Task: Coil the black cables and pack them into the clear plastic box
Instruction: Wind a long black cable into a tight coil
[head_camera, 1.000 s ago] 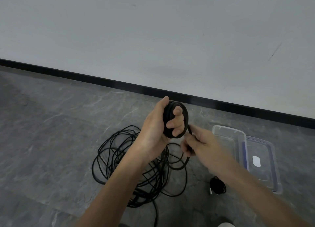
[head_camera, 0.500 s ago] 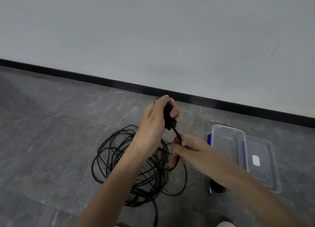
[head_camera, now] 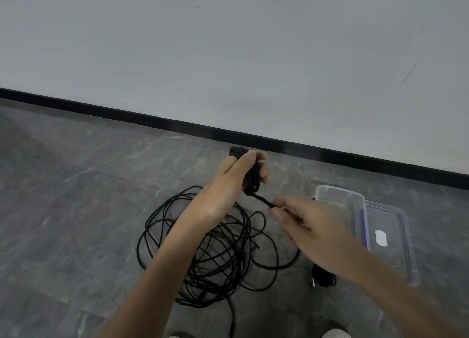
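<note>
The left hand (head_camera: 236, 175) is raised over the floor (head_camera: 76, 185), its fingers (head_camera: 264, 177) and thumb curled tight round a small coil (head_camera: 253, 182) of black cable. A short taut strand (head_camera: 261, 200) runs down and to the right from the coil to the right hand (head_camera: 312, 223), whose thumb and forefinger pinch it at the tips; the other right fingers (head_camera: 291, 236) are loosely bent and blurred.

Below the hands lies one loose tangle (head_camera: 210, 248) of black cable, spread in wide loops on the floor. One small wound bundle (head_camera: 323, 278) of black cable lies apart from it, just beside the near end of the box, partly hidden by the right forearm.

One clear box (head_camera: 330, 189) stands open on the floor to the right, with blue clips on its sides. One clear lid (head_camera: 396, 261) lies against its right side and carries a white label (head_camera: 380, 238); no writing on it can be read
</note>
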